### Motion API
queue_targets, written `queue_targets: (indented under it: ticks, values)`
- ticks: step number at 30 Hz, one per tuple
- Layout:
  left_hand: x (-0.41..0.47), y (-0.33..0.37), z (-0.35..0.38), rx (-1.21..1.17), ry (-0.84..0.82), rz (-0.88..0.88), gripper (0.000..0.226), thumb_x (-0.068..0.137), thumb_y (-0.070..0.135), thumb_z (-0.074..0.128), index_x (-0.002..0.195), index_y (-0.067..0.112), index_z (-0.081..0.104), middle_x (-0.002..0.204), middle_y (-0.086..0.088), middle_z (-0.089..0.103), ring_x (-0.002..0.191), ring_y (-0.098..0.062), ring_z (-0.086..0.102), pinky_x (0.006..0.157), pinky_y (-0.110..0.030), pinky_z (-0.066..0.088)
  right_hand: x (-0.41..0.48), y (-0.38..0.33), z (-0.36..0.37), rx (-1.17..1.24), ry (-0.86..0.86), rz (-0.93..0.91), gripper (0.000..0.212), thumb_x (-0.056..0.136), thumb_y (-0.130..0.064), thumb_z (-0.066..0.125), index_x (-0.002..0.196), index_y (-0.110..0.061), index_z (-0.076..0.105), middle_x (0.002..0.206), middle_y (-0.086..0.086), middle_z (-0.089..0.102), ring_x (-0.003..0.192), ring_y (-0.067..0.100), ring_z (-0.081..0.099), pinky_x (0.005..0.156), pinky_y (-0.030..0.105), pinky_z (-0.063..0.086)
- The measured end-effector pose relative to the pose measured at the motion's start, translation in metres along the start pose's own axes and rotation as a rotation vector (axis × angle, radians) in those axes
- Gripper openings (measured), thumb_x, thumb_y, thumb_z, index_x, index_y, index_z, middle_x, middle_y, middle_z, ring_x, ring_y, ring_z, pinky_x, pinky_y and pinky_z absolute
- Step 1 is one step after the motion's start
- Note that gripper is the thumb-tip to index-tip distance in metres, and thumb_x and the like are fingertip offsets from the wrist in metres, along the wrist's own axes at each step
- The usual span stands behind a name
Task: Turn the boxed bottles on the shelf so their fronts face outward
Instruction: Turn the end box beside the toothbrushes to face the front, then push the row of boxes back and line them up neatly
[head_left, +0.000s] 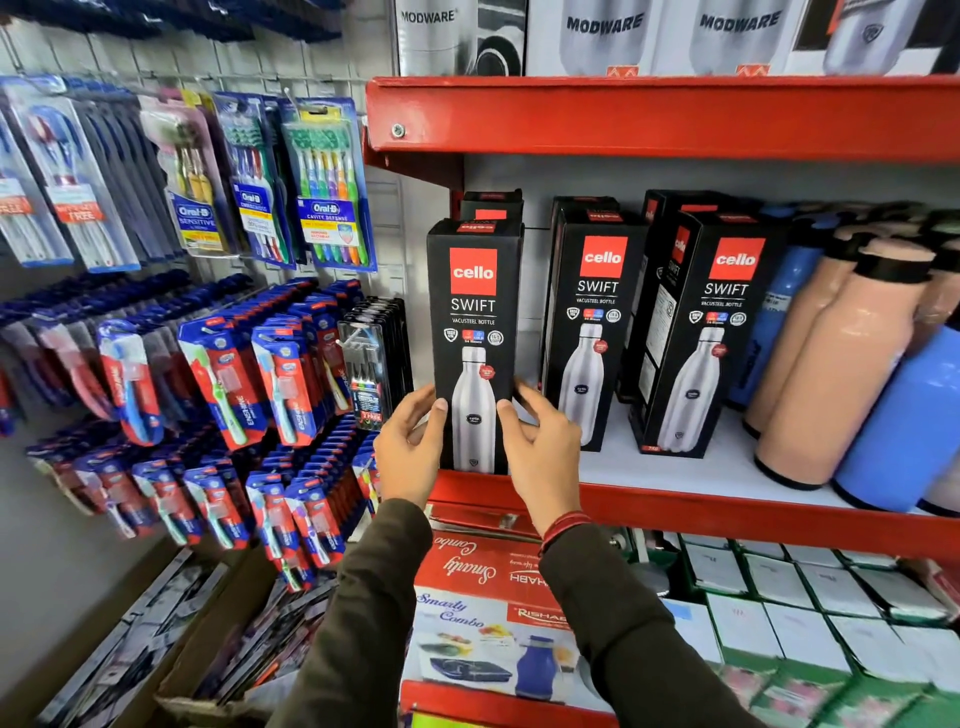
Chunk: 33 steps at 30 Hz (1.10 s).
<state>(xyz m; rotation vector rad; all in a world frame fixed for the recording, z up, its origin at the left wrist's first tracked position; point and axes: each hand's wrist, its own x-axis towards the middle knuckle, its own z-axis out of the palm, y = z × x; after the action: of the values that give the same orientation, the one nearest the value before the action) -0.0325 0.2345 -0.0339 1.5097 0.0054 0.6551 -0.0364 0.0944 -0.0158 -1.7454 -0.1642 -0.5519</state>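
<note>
Three black Cello Swift bottle boxes stand upright on the white shelf (675, 467), fronts facing out. The left box (474, 312) sits at the shelf's front edge. My left hand (410, 447) grips its lower left side and my right hand (540, 447) grips its lower right side, thumbs on the front face. The middle box (595, 322) and the right box (701, 332) stand further right, untouched. More black boxes stand behind each, and the one behind the right box (662, 270) shows its side panel.
Loose peach bottles (831, 364) and blue bottles (909, 415) crowd the shelf's right end. A red shelf lip (675, 509) runs below; a red upper shelf (649, 114) carries Modware boxes. Toothbrush packs (270, 364) hang on the wall at left. Boxed goods fill the shelf below.
</note>
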Motion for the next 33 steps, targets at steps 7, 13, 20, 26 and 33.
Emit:
queue_targets:
  ticks: [7,13,20,26,33]
  values:
    - [-0.013,0.000,0.013,0.006,0.113,0.075,0.025,0.097,0.029,0.060,0.114,0.048,0.062,0.111,0.026,0.070,0.108,0.007,0.065,0.093,-0.021,0.054,0.002,0.005,-0.011,-0.037,-0.019,-0.033,0.040,0.094,-0.037,0.063,0.132,-0.024,0.060,0.130,0.000,0.064,0.102,0.008,0.068,0.079,0.002,0.050]
    - [-0.028,0.008,0.038,0.130,0.360,0.340,0.037,0.098,0.020,0.056,0.135,0.022,0.051,0.130,0.003,0.055,0.112,-0.021,0.052,0.100,-0.032,0.044,0.012,0.011,-0.040,-0.007,0.154,-0.107,0.031,0.095,-0.025,0.062,0.126,-0.027,0.059,0.124,-0.008,0.049,0.112,0.012,0.056,0.095,0.044,0.053]
    - [-0.035,0.031,0.090,0.205,0.183,0.594,0.036,0.101,0.015,0.043,0.136,0.022,0.051,0.129,0.007,0.049,0.125,-0.011,0.046,0.107,-0.029,0.037,0.036,0.024,-0.073,0.000,0.241,-0.061,0.042,0.097,-0.023,0.058,0.138,-0.024,0.048,0.134,-0.004,0.041,0.130,0.015,0.048,0.111,0.037,0.041]
    - [-0.025,0.029,0.136,0.191,-0.082,0.416,0.050,0.104,0.006,0.037,0.153,0.009,0.032,0.158,-0.006,0.037,0.149,-0.011,0.031,0.122,-0.022,0.023,0.060,0.038,-0.083,-0.087,0.115,0.063,0.051,0.101,-0.021,0.052,0.149,-0.013,0.037,0.152,0.013,0.038,0.142,0.026,0.039,0.115,0.031,0.031]
    - [0.003,0.014,0.158,0.141,-0.163,-0.072,0.046,0.107,0.018,0.037,0.152,0.009,0.035,0.154,-0.011,0.045,0.143,-0.023,0.042,0.096,-0.004,0.025,0.074,0.049,-0.086,-0.159,0.004,0.139,0.047,0.102,-0.024,0.049,0.147,-0.010,0.042,0.149,0.014,0.050,0.139,0.030,0.045,0.108,0.029,0.033]
